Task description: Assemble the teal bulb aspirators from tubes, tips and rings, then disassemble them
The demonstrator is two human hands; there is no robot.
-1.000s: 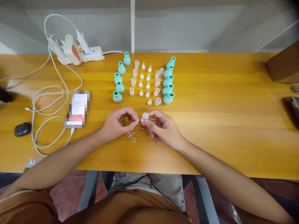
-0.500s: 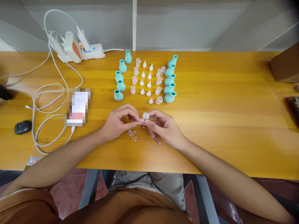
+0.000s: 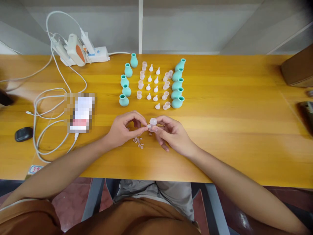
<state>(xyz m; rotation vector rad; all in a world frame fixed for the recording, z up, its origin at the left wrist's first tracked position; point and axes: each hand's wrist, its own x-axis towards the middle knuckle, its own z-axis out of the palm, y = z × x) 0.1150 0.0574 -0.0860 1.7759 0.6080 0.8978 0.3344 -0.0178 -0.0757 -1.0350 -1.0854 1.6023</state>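
Between my fingers is a small translucent plastic cup with a side spout (image 3: 153,122). My right hand (image 3: 174,133) is closed around its right side, thumb in front and fingers behind. With thumb and forefinger, my left hand (image 3: 127,128) pinches at the spout on the left; whether a tiny ring is also in that pinch I cannot make out. Several tiny clear rings (image 3: 139,141) lie on the table just below my left hand. Beyond my hands stand similar translucent cups (image 3: 139,94) and white funnel-shaped pieces (image 3: 155,98) in columns.
Turquoise rubber bulbs (image 3: 124,100) line the left, and more turquoise bulbs (image 3: 177,102) line the right. A phone (image 3: 81,112), white cables (image 3: 36,130), a black mouse (image 3: 23,134) and a power strip (image 3: 100,54) occupy the left side. A brown box (image 3: 298,67) sits far right.
Both hands stay almost in place around the cup. The left fingertips have shifted very slightly at the spout; the pieces on the table have not moved.
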